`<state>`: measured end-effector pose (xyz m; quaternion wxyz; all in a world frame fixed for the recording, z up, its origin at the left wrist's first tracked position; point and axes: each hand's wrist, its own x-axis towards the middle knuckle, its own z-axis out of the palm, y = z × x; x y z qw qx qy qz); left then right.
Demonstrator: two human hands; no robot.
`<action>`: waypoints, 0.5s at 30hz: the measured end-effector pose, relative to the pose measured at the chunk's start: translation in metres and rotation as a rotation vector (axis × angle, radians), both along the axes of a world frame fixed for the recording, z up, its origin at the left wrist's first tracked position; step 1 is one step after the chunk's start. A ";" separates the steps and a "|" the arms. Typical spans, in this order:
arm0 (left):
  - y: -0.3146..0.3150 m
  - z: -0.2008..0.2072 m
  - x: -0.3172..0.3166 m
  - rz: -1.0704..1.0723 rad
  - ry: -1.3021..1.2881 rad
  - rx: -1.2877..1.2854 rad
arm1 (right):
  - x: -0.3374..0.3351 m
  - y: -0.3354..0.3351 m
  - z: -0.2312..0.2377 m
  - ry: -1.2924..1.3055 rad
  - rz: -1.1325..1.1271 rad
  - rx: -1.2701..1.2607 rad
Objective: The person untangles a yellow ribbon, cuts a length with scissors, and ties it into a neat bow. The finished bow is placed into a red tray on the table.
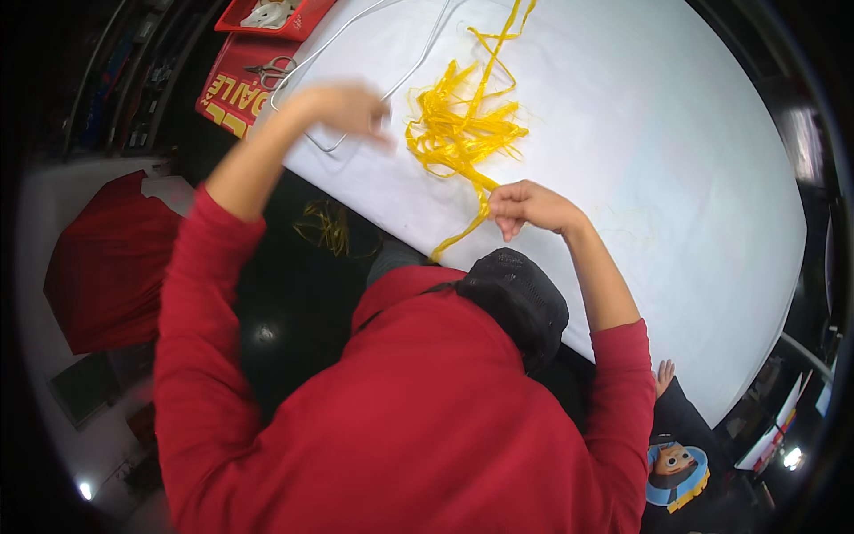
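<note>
On the white table lies a tangled heap of yellow plastic raffia string [458, 125], with one strand trailing up to the far edge of the view. My right hand [534, 209] is closed, pinching a bundled strand at the heap's near end; a loose tail hangs from there toward the table's near edge. My left hand [349, 111] is raised to the left of the heap, over a white cord loop. Motion smears its fingers, so whether they hold anything cannot be made out.
White cord [411, 69] loops across the table's left part. Scissors [274, 73] rest on a red printed box [233, 84], beside a red bin [307, 20]. Yellow scraps [327, 227] lie below the table's edge. Another person's hand [664, 377] touches the table's right edge.
</note>
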<state>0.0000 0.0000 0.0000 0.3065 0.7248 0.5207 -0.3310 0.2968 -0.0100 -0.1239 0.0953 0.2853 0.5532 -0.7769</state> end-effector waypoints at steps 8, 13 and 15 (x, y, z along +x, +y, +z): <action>-0.123 -0.133 0.107 0.880 -1.448 -0.439 | 0.008 0.024 0.035 0.085 -0.476 0.110; -0.124 -0.141 -0.046 1.667 -1.619 -0.063 | 0.189 0.086 0.008 -0.035 -1.271 0.187; -0.149 -0.151 -0.144 1.839 -1.665 0.123 | 0.317 0.098 -0.009 -0.033 -1.523 0.102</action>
